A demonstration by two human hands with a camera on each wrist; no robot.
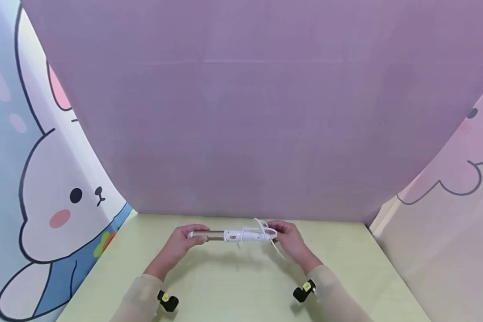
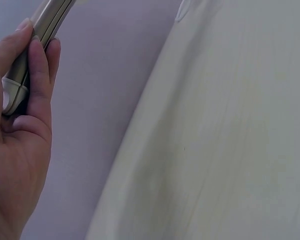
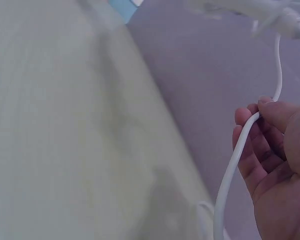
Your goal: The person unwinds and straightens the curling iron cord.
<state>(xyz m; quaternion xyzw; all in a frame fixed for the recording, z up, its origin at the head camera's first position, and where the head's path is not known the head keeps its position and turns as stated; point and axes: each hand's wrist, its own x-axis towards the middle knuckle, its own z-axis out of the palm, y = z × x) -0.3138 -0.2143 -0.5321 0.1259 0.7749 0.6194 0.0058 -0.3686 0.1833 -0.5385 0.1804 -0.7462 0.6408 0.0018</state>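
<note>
Blurring hides the curling iron (image 1: 229,235) handle's wrapped cord (image 3: 235,175).

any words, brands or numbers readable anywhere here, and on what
None can be read.
Curling iron, held by left hand and right hand: no legible marking.
White cord: plain.
Rabbit panel: a drawing only, no words.
Yellow tags on the wrist cameras: too small to read.
</note>
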